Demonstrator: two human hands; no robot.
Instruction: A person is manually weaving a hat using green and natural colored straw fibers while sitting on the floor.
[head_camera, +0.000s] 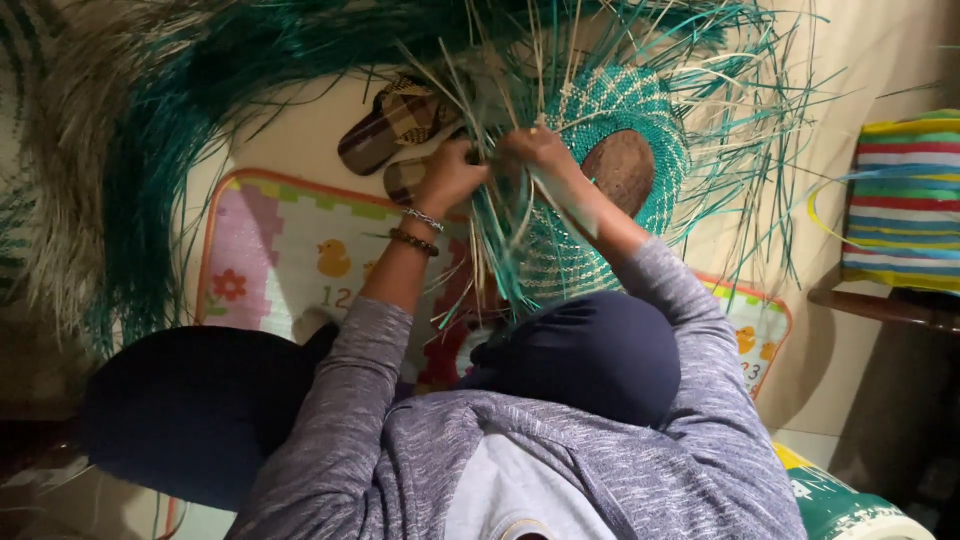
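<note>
Straw bundle, teal and tan, fans across the floor at left. Below it I see a colourful play mat with sandals at its top edge. Woven teal piece, round, sits above my knees, loose strands sticking out all around. Left hand grip closed on strands at its rim; right hand pinching strands just beside it. Striped bag at right.
</note>
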